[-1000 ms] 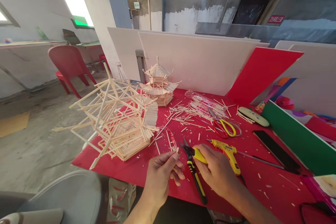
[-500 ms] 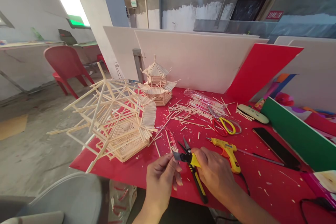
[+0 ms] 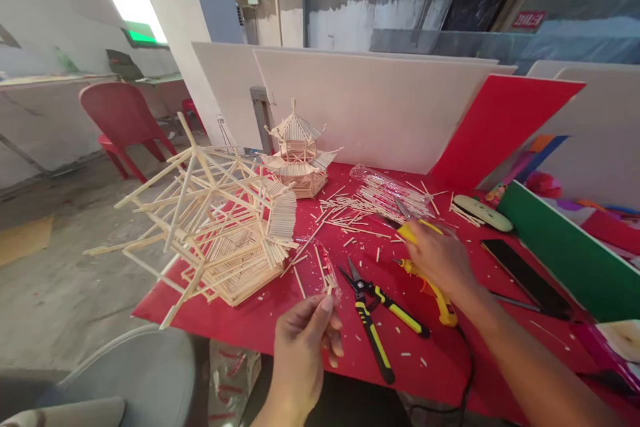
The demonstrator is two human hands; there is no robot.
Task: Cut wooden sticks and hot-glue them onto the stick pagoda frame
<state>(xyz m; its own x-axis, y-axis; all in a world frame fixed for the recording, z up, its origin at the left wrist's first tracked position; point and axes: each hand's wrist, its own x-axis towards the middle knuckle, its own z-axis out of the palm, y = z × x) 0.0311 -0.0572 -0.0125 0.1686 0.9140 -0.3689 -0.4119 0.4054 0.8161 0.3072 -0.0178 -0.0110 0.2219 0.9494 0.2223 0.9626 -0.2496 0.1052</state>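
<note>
My left hand (image 3: 306, 340) pinches a short wooden stick (image 3: 329, 289) between thumb and forefinger, just above the table's front part. Farther right, my right hand (image 3: 440, 257) is closed on a yellow utility knife (image 3: 407, 233), its dark blade pointing left. Scissors (image 3: 404, 209) lie partly hidden behind that hand. Beneath my right wrist is a yellow hot glue gun (image 3: 443, 303), partly covered. Pruning shears (image 3: 370, 310) with black and yellow handles lie spread on the table between my hands.
A large stick frame model (image 3: 215, 213) stands at the left, overhanging the table edge. Behind it is a small stick pagoda (image 3: 299, 153). Loose sticks (image 3: 350, 213) and scraps cover the red table (image 3: 350, 360). A black phone (image 3: 525, 277) and green board (image 3: 575, 253) lie right.
My right hand has moved away from the left hand, up and right, taking the utility knife over beside the scissors. The left hand stays nearly in place with the stick.
</note>
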